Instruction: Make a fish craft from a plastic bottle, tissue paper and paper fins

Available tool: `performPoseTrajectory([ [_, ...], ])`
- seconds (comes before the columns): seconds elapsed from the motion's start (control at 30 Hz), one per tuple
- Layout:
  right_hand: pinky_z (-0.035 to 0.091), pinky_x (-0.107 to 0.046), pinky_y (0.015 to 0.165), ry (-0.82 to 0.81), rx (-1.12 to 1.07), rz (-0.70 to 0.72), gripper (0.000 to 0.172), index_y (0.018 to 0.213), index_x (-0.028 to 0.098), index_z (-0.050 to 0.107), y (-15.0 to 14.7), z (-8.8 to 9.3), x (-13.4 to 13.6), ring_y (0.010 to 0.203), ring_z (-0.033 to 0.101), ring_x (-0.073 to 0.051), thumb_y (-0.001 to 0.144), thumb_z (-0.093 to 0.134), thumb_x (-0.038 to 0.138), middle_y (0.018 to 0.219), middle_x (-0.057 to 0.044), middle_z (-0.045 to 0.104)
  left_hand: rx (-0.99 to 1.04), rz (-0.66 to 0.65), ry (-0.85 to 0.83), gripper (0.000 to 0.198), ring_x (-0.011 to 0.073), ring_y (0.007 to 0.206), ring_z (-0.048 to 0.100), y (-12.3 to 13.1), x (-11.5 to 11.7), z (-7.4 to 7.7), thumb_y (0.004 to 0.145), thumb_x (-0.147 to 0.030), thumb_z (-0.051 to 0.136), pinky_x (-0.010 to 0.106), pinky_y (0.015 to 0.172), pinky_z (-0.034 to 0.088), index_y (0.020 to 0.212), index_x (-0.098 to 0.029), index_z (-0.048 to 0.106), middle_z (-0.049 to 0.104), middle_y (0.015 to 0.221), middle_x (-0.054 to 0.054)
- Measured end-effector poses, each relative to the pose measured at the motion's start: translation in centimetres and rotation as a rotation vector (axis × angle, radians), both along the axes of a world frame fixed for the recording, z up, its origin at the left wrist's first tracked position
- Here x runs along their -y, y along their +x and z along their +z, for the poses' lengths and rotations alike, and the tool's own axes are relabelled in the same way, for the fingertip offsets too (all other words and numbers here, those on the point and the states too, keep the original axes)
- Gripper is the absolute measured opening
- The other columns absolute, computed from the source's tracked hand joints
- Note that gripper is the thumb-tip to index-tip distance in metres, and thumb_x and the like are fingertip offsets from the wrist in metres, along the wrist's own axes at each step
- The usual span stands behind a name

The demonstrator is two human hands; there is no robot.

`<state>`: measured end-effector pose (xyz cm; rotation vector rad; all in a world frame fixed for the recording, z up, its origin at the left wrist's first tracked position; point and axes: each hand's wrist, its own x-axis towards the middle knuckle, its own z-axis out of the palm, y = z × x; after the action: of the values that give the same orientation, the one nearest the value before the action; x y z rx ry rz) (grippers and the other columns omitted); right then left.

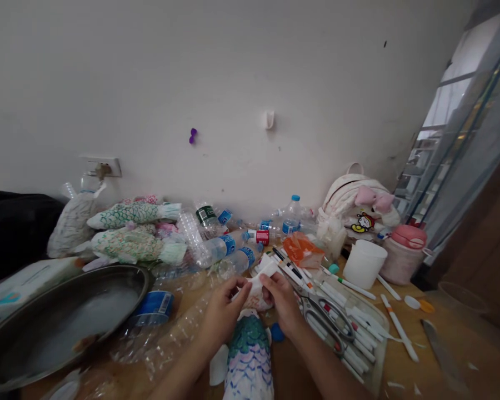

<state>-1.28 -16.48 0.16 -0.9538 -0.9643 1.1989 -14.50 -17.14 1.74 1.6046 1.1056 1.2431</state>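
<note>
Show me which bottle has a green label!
The bottle by the wall, right of the painted fish: its label is dark green; other labels look blue or red.

The work area contains two bare hands (pixel 225 308), one figure painted with green-and-lilac scales (pixel 250 350), one pair of grey-handled scissors (pixel 331 328), one dark oval metal basin (pixel 145 280) and one white cylindrical plastic cup (pixel 363 266).
</note>
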Motion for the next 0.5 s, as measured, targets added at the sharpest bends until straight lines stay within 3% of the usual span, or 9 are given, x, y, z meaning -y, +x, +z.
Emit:
performPoseTrajectory([
  [0.23, 0.020, -0.020, 0.041, -0.018, 0.069, -0.030, 0.038, 0.054, 0.017, 0.044, -0.2, -0.5, 0.0, 0.042, 0.026, -0.005, 0.059, 0.065, 0.048, 0.044, 0.008, 0.035, 0.180, -0.074, -0.082, 0.028, 0.0094, 0.054, 0.042, 0.5, -0.4, -1.4, 0.073, -0.043, 0.055, 0.021, 0.051, 0.033, 0.072, -0.016, 0.056, 0.051, 0.061, -0.002],
  [0.4, 0.020, -0.020, 0.041, -0.016, 0.082, -0.040, 0.037, 0.059, 0.016, 0.050, -0.2, -0.2, 0.1, 0.042, 0.026, -0.006, 0.059, 0.065, 0.050, 0.044, 0.008, 0.034, 0.242, -0.213, -0.208, 0.031, 0.0067, 0.045, 0.036, 0.6, -0.2, -0.8, 0.073, -0.047, 0.054, 0.020, 0.044, 0.028, 0.073, -0.016, 0.052, 0.047, 0.055, -0.005],
  [0.5, 0.019, -0.021, 0.040, -0.021, 0.082, -0.043, 0.038, 0.058, 0.017, 0.050, -0.3, -0.1, 0.2, 0.042, 0.024, -0.006, 0.058, 0.065, 0.051, 0.044, 0.008, 0.033, 0.208, -0.239, -0.130, 0.026, 0.0079, 0.051, 0.041, 0.7, 0.0, -0.7, 0.073, -0.042, 0.057, 0.020, 0.049, 0.032, 0.073, -0.016, 0.051, 0.050, 0.060, -0.004],
])
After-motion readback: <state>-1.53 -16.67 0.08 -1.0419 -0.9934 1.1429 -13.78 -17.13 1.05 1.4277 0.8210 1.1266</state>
